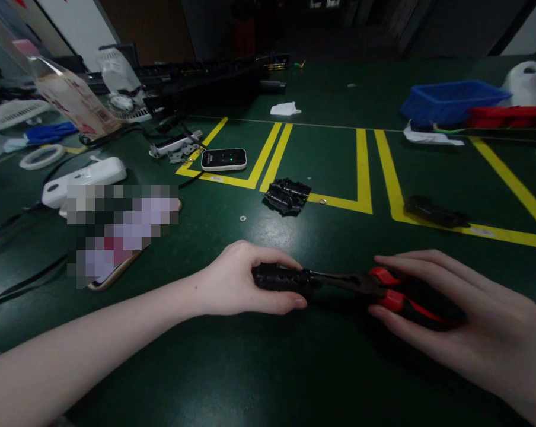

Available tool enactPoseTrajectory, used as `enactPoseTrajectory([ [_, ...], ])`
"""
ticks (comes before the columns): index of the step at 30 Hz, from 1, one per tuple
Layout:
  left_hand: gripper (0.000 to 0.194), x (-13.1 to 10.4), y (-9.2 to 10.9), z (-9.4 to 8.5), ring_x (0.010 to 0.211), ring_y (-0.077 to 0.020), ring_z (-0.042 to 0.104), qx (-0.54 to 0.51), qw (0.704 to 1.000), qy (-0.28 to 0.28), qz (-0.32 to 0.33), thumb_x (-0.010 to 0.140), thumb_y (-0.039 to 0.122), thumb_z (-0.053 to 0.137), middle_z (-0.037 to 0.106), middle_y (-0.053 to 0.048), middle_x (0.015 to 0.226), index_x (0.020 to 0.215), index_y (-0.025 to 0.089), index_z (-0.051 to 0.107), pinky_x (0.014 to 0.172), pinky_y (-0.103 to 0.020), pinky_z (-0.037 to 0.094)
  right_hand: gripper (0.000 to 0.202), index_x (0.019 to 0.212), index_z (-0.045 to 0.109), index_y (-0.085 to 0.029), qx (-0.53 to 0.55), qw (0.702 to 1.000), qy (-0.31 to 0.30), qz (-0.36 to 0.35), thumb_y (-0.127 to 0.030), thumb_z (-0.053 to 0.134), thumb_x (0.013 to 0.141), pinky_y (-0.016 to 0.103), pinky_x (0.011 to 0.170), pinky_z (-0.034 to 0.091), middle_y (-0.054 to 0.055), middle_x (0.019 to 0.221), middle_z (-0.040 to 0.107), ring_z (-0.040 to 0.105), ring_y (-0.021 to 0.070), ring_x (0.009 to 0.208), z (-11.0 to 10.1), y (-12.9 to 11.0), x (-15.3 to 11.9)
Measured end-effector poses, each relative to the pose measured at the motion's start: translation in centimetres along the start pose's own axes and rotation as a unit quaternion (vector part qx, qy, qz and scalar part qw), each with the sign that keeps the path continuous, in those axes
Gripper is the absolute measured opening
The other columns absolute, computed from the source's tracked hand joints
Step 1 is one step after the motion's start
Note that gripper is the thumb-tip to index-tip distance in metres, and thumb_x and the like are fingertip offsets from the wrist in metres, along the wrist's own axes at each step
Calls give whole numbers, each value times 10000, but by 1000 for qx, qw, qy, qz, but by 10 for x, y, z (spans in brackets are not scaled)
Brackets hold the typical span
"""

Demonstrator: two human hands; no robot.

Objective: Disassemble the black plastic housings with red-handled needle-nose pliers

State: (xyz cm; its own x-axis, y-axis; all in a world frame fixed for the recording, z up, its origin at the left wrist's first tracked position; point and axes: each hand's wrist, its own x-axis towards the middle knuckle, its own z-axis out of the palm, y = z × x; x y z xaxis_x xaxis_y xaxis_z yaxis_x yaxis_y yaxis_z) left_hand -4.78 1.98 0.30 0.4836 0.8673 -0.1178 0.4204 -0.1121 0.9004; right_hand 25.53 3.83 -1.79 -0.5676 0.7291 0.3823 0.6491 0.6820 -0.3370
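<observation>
My left hand (241, 281) grips a small black cylindrical part (279, 277) between thumb and fingers, low over the green table. From the right, my right hand (477, 320) is wrapped around red-and-black pliers (390, 290). The long, narrow jaws of the pliers point left and meet the right end of the black part. Whether the jaws clamp it or only touch it I cannot tell. Beyond my left hand lies a cluster of similar black parts (286, 197). One more dark part (437, 212), blurred, rests at the right on the yellow tape.
A phone (130, 240) with a blurred-out screen and a white power strip (85, 178) lie at the left. A small white device (224, 159), metal rings (243, 218) and a tape roll (42, 156) are farther back. At the back right stands a blue bin (455, 101).
</observation>
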Motion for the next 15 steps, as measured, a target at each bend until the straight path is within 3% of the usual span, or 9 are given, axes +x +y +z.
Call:
enactPoseTrajectory([
  [5,292,1,0,0,613,-102,592,-35,999,-6,-24,782,351,770,678,21,767,1020,190,714,530,-188,435,361,1191,573,-306,19,1000,-8,0,-470,618,873,451,684,598,67,1076,659,681,280,892,-1,-3,2],
  [15,336,1,2,2,694,-132,637,35,999,7,-18,762,373,779,704,13,812,1040,204,695,579,-207,451,382,1193,579,-307,15,1000,-14,-7,-463,646,851,489,694,596,85,1095,649,673,299,912,1,-2,3],
])
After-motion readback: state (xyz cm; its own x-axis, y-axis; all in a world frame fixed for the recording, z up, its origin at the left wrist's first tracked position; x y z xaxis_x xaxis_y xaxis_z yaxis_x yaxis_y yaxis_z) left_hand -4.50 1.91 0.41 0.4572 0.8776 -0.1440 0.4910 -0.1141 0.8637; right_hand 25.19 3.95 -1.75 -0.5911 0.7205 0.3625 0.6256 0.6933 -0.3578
